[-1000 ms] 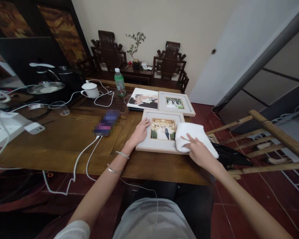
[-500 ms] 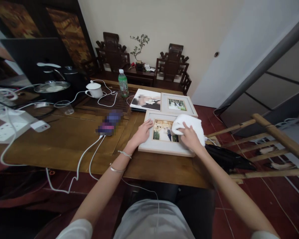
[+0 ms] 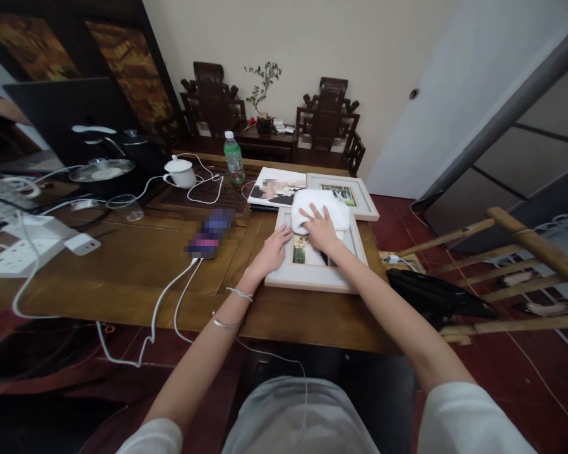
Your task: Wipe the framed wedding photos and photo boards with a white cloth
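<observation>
The right hand [image 3: 322,232], fingers spread, pressed a white cloth [image 3: 337,209] against a picture frame [image 3: 307,277], while the left hand [image 3: 272,251] lay open, gripping nothing, along its left edge.

A pale, rectangular, wood-edged picture frame [image 3: 303,277] lies flat near the edge of the brown wooden table [image 3: 293,316], its broad whitish border around a small photo [image 3: 299,253] I can only partly see — a thick, fluffy white cloth [image 3: 339,213], bunched up, covers the upper part.
</observation>
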Tool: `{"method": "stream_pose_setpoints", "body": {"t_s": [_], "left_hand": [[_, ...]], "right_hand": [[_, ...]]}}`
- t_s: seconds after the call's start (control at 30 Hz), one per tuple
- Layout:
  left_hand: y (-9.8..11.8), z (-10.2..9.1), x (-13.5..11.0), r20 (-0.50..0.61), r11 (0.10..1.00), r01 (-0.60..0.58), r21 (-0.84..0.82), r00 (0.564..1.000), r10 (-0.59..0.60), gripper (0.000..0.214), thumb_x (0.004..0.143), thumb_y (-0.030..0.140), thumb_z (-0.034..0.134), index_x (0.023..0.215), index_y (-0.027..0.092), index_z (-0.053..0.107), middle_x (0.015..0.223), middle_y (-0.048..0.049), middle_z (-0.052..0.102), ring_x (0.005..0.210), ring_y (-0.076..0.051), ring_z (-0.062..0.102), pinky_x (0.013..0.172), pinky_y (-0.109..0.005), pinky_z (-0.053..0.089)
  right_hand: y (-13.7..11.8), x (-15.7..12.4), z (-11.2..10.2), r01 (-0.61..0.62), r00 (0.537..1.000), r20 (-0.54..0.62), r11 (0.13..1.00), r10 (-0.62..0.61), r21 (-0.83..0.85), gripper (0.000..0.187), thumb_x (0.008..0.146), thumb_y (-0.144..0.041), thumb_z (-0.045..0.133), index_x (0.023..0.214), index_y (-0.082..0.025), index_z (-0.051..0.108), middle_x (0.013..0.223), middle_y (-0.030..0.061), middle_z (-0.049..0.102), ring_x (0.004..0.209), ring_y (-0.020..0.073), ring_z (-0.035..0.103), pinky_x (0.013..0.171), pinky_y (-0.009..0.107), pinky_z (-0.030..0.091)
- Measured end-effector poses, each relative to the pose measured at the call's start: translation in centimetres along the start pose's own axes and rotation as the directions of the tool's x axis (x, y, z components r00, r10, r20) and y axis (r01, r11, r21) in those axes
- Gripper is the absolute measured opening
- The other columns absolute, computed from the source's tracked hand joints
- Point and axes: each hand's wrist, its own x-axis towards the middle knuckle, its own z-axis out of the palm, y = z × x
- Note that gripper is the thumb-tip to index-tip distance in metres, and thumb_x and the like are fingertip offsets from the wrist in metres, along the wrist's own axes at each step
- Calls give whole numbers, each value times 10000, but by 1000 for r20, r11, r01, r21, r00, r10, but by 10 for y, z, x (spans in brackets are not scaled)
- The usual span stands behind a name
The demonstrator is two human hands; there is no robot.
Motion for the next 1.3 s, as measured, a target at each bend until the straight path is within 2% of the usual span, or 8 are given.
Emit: {"method": "stream_pose_setpoints", "body": {"t_s": [0.23, 0.33, 0.5, 0.67, 0.77, 0.9, 1.13, 1.3], "left_hand": [[2, 3, -1, 2, 998, 67, -23, 998, -67, 575, 765, -45, 351, 1260, 114, 598, 1407, -127, 517, 1395, -246, 358, 1143, -524, 296], [4, 4, -1, -14, 996, 86, -28, 996, -86, 569, 774, -47, 345, 1254, 118, 601, 1411, -123, 513, 1401, -246, 346, 1143, -540, 286], [3, 6, -2, -25, 996, 80, -38, 996, -81, 580, 768, -53, 358, 1247, 158, 607, 1407, -96, 523, 1404, -234, 342, 1149, -542, 271], [4, 5, -2, -23, 996, 79, -34, 997, -80, 576, 770, -49, 352, 1244, 151, 610, 1401, -104, 527, 1402, -243, 344, 1144, -551, 277], [3, 4, -1, -8, 996, 77, -34, 997, -78, 574, 770, -49, 350, 1244, 140, 611, 1406, -113, 520, 1404, -242, 341, 1145, -549, 277], [1, 4, 0, 12, 996, 83, -46, 997, -82, 571, 758, -47, 364, 1237, 135, 617, 1407, -118, 517, 1404, -250, 339, 1145, -556, 271], [-1, 1, -1, 14, 996, 77, -45, 997, -76, 573, 765, -40, 359, 1238, 155, 616, 1403, -104, 524, 1400, -241, 349, 1145, -561, 264], [2, 0, -1, 21, 996, 89, -25, 996, -88, 570, 765, -43, 354, 1239, 135, 615, 1408, -114, 518, 1402, -244, 343, 1146, -556, 266]], "right_hand": [[61, -38, -22, -248, 957, 123, 961, 263, -123, 516, 851, -51, 416, 1352, -111, 525, 1259, 183, 630, 1372, 272, 363, 1113, 558, 191], [77, -60, -27, -246, 949, 155, 954, 273, -172, 502, 849, -25, 378, 1308, -101, 566, 1299, 176, 604, 1358, 273, 381, 1104, 535, 235], [54, -113, -39, -76, 976, 194, 989, 100, -125, 428, 761, 16, 421, 1033, -108, 727, 1449, 107, 472, 1377, 329, 343, 1097, 512, 297], [20, -173, -72, -44, 949, 316, 994, 10, 99, 480, 647, 45, 429, 956, -143, 743, 1457, 73, 460, 1406, 311, 311, 1131, 506, 289], [15, -190, -84, -38, 938, 346, 976, -39, 215, 548, 624, 53, 388, 985, -174, 733, 1464, 37, 454, 1416, 258, 300, 1147, 461, 289], [21, -170, -77, -40, 948, 316, 975, -32, 219, 570, 646, 43, 384, 1069, -160, 708, 1479, 70, 433, 1411, 258, 314, 1140, 456, 301], [46, -78, -36, -99, 991, 88, 995, 99, -8, 573, 734, 50, 400, 1245, -103, 609, 1539, 141, 316, 1428, 318, 254, 1128, 533, 257], [46, -60, -15, -40, 990, 127, 992, 55, -120, 445, 800, 0, 418, 1176, -68, 648, 1470, 211, 408, 1368, 343, 347, 1124, 550, 204]]}}
